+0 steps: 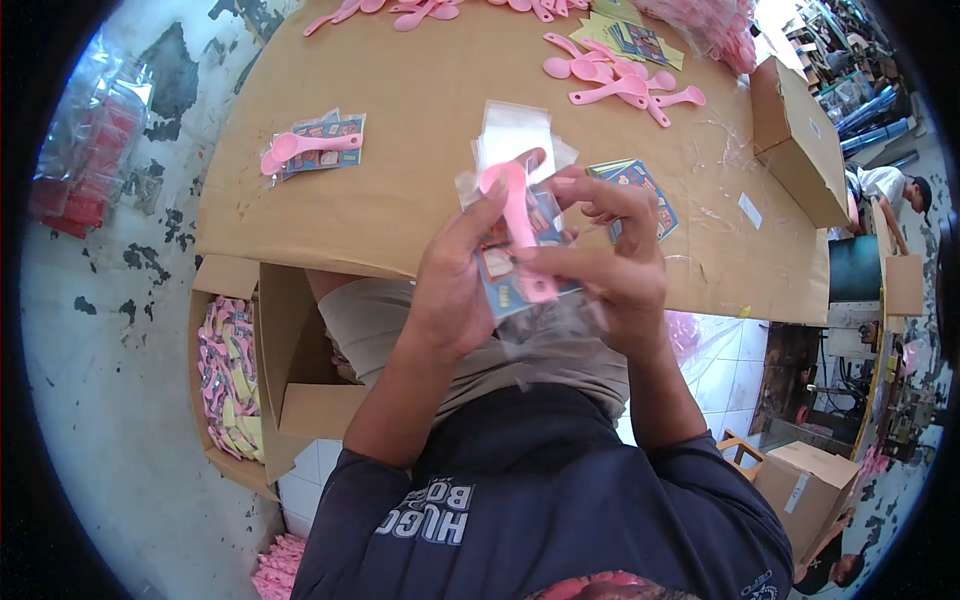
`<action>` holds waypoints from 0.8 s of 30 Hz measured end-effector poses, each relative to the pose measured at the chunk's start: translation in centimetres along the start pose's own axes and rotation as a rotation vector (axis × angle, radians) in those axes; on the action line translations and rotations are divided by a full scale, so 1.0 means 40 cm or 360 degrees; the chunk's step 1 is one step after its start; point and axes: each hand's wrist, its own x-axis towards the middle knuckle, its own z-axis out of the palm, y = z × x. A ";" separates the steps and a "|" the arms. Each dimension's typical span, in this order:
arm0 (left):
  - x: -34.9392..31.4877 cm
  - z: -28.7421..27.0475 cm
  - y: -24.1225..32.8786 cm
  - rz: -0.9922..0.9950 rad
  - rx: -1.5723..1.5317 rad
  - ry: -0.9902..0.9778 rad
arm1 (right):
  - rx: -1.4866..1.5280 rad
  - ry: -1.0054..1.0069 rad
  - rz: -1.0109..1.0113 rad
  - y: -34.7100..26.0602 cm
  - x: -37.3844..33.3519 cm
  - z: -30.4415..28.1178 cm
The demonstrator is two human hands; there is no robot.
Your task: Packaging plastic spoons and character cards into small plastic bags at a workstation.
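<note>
A pink plastic spoon [516, 208] lies over a blue printed card [497, 283] in front of me, just beyond the table's near edge. My left hand [455, 275] grips both, its thumb on the spoon near the bowl. From the other side my right hand [622, 255] closes its fingers on the spoon's handle end and a crumpled clear plastic bag [545, 330]. Whether the spoon is inside the bag I cannot tell. Beyond the hands lies a stack of clear bags [515, 128]. A stack of printed cards [652, 188] sits right of my right hand.
Bagged pink spoons with cards [318, 144] lie on the table's left. Loose pink spoons [620, 82] are heaped at the far right, near an upright cardboard box [797, 140]. An open carton [228, 380] of packed spoons stands lower left. Another person [885, 190] is at far right.
</note>
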 end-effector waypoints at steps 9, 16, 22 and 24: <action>0.000 0.001 0.018 0.0379 0.0778 -0.0132 | 0.1074 0.0213 0.0966 -0.009 -0.015 -0.008; -0.017 0.028 0.011 0.0410 0.1330 0.0174 | 0.0786 0.0260 0.1012 -0.014 -0.026 0.003; -0.026 0.047 -0.026 0.0631 0.1459 0.0242 | -0.0296 0.0480 0.0276 0.002 0.023 -0.004; -0.034 0.047 -0.025 0.0667 0.1480 0.0244 | -0.0341 0.0477 0.0196 0.001 0.043 0.001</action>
